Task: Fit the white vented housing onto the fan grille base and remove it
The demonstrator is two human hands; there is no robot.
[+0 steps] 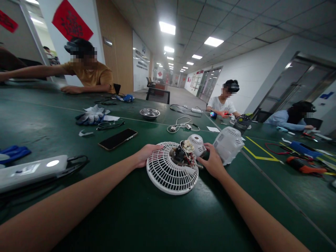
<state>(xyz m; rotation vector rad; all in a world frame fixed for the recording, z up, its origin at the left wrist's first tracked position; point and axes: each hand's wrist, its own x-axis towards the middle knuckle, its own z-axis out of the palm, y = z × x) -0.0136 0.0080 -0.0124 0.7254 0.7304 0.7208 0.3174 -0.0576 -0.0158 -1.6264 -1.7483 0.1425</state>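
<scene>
A white round fan grille (170,175) lies in front of me, tilted, with its bare motor and wires (182,154) exposed at the centre. My left hand (145,154) grips the grille by its left rim, fingers partly out of sight behind it. At the grille's right side, my right hand (212,161) closes around a white vented motor cover (196,144), thumb toward me. Just beyond that hand stands a whitish plastic housing (229,145) with slots. Some of the right fingers are hidden behind the cover.
A phone (118,139), gloves (91,115), a metal bowl (149,113) and a white cable (181,125) lie on the green table (168,224). At left is a white power strip (34,171); at right, an orange-black multimeter (306,165). Several people sit around the table.
</scene>
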